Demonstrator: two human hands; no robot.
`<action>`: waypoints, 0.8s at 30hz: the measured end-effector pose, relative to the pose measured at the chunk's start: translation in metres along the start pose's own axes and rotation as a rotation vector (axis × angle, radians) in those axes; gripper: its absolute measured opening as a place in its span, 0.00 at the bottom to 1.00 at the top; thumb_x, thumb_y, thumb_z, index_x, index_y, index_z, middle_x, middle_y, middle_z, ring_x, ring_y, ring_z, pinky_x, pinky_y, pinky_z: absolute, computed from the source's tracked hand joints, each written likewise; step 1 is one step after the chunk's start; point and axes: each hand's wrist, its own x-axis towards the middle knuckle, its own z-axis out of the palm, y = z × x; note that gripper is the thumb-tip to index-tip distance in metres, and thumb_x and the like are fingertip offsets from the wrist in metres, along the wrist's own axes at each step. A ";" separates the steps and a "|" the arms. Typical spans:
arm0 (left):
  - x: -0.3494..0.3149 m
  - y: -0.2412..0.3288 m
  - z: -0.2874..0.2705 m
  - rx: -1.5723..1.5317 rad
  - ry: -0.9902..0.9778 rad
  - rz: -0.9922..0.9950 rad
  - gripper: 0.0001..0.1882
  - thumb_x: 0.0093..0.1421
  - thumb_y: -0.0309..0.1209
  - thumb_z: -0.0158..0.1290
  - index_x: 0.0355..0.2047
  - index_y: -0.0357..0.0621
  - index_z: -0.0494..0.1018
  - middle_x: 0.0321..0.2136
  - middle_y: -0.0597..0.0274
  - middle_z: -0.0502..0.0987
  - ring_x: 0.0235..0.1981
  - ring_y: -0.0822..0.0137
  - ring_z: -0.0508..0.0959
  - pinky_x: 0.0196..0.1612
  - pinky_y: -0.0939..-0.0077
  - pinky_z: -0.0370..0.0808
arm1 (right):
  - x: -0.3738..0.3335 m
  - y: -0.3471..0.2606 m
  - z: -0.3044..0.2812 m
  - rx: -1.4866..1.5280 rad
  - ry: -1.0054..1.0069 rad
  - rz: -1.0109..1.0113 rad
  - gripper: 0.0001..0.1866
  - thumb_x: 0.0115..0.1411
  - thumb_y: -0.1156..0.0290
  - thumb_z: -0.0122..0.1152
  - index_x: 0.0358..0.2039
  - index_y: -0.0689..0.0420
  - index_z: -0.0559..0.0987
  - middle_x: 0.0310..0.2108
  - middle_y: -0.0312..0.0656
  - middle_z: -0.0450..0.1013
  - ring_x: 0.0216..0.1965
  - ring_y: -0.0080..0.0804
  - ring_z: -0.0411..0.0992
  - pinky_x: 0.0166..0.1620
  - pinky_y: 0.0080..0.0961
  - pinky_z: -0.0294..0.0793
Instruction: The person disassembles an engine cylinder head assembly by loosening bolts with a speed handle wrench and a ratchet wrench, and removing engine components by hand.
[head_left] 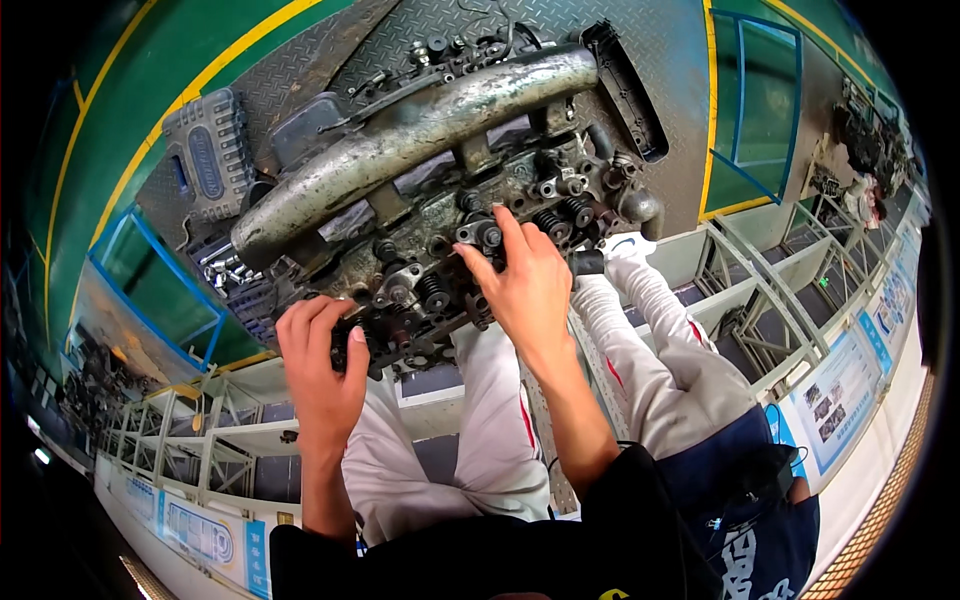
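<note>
Fingers [512, 235] at engine [413, 228], case [207, 160] seemingly lettered

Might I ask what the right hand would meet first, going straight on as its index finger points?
The right hand would probably meet the grey engine top first, just ahead, then the big silvery pipe beyond; the depth between them is hard to judge.

laid out on a patterned metal plate [683, 110]: greasy engine [425, 226], grey plastic case [207, 158], long black cover [626, 95].

lettering [206, 165] on grey case [232, 150], white letters [738, 562] on navy top [786, 545], characters [850, 436] on posters [835, 395]
</note>
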 end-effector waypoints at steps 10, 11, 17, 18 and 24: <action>0.005 -0.012 -0.009 0.008 -0.007 -0.025 0.15 0.58 0.23 0.57 0.46 0.38 0.75 0.47 0.51 0.74 0.53 0.47 0.69 0.58 0.56 0.66 | 0.018 0.012 -0.015 0.071 -0.179 -0.115 0.33 0.54 0.60 0.74 0.56 0.63 0.76 0.27 0.49 0.69 0.28 0.49 0.70 0.34 0.43 0.70; 0.007 -0.013 -0.009 0.006 -0.005 -0.027 0.15 0.58 0.23 0.57 0.46 0.38 0.75 0.47 0.51 0.74 0.53 0.47 0.69 0.58 0.56 0.66 | 0.020 0.015 -0.015 0.086 -0.211 -0.151 0.33 0.54 0.60 0.74 0.58 0.63 0.75 0.27 0.49 0.69 0.29 0.49 0.70 0.34 0.43 0.70; 0.011 -0.016 -0.008 -0.009 -0.001 -0.036 0.15 0.58 0.24 0.57 0.46 0.37 0.75 0.47 0.51 0.74 0.53 0.47 0.69 0.58 0.55 0.66 | 0.027 0.021 -0.021 0.076 -0.344 -0.238 0.36 0.56 0.63 0.71 0.63 0.62 0.70 0.33 0.47 0.69 0.36 0.49 0.71 0.41 0.42 0.71; 0.011 -0.017 -0.007 -0.014 -0.001 -0.036 0.15 0.58 0.24 0.57 0.47 0.37 0.75 0.47 0.51 0.74 0.53 0.47 0.69 0.58 0.55 0.66 | 0.027 0.021 -0.020 0.027 -0.327 -0.242 0.36 0.56 0.62 0.71 0.63 0.61 0.70 0.32 0.46 0.69 0.36 0.47 0.71 0.40 0.41 0.70; 0.015 -0.010 -0.009 -0.022 -0.014 -0.056 0.14 0.59 0.23 0.56 0.46 0.38 0.75 0.48 0.51 0.74 0.54 0.48 0.69 0.60 0.56 0.64 | 0.023 0.012 -0.023 -0.162 -0.239 -0.271 0.35 0.56 0.55 0.70 0.59 0.61 0.74 0.29 0.42 0.70 0.32 0.42 0.71 0.36 0.38 0.70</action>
